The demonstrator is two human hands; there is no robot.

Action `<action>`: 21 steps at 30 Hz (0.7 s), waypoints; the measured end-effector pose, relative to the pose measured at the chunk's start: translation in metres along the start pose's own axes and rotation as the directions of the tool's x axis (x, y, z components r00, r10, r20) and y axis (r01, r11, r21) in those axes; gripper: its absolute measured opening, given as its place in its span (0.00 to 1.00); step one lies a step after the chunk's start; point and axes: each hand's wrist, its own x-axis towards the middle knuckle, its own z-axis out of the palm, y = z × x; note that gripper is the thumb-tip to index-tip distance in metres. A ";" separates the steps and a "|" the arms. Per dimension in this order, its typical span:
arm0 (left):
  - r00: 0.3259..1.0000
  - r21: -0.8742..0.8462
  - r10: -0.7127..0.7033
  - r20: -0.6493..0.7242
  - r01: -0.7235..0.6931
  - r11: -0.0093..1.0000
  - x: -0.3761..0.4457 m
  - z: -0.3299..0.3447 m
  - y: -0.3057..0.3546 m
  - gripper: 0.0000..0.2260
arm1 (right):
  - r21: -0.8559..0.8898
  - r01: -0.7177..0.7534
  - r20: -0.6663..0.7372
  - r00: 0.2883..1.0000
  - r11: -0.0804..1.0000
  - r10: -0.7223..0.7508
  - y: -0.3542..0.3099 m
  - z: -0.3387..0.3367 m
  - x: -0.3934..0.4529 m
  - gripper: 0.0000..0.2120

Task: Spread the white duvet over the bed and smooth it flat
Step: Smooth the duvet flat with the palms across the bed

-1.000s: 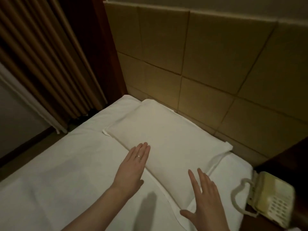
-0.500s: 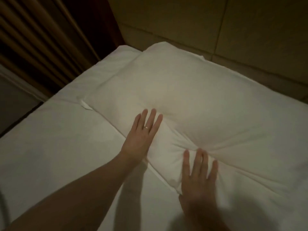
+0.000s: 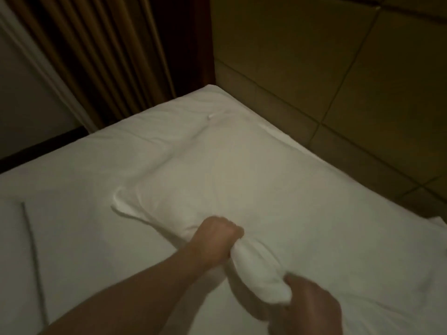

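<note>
Fists — left hand (image 3: 219,234) and right hand (image 3: 306,301) — clenched the pillow's (image 3: 254,189) bunched near edge while the white duvet (image 3: 72,213) lay beneath; yanking likely would have rumpled it.

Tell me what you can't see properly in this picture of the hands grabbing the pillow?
Head view, the only one:
- Right hand: blurred by motion, partly cut off by the bottom edge; its fingers can't be counted.
- Left hand: fingertips hidden in the bunched pillow edge.
- Pillow: its right end runs off the frame.
- Bed: the foot end is out of view.
- Dim light hides fabric detail.
</note>
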 end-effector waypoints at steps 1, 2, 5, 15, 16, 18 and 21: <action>1.000 -0.008 -0.003 0.003 0.003 1.000 -0.023 0.000 0.009 0.06 | 0.023 0.006 0.052 0.999 1.000 -0.007 -0.001 0.002 -0.015 0.13; 1.000 -0.023 -0.006 0.000 0.006 1.000 -0.042 -0.007 0.014 0.04 | 0.060 0.089 0.034 0.995 0.994 -0.091 -0.004 0.002 -0.031 0.09; 0.995 0.002 -0.010 -0.099 0.011 1.000 -0.070 -0.065 0.014 0.02 | -0.039 0.298 -0.097 0.949 0.954 -0.300 -0.033 -0.019 -0.070 0.09; 0.962 0.247 0.017 -0.273 0.053 0.968 -0.187 -0.395 0.042 0.13 | -0.020 0.523 -0.647 0.643 0.852 -0.409 -0.194 -0.212 -0.246 0.05; 0.958 0.265 -0.025 -0.284 0.104 0.959 -0.218 -0.420 0.047 0.12 | -0.039 0.570 -0.617 0.632 0.821 -0.468 -0.209 -0.218 -0.264 0.05; 0.939 0.292 -0.143 -0.314 0.238 0.926 -0.281 -0.460 0.060 0.13 | -0.096 0.665 -0.571 0.573 0.741 -0.588 -0.241 -0.225 -0.293 0.06; 0.856 0.311 -0.387 -0.342 0.492 0.814 -0.368 -0.500 0.083 0.13 | -0.196 0.796 -0.517 0.413 0.573 -0.750 -0.289 -0.235 -0.322 0.09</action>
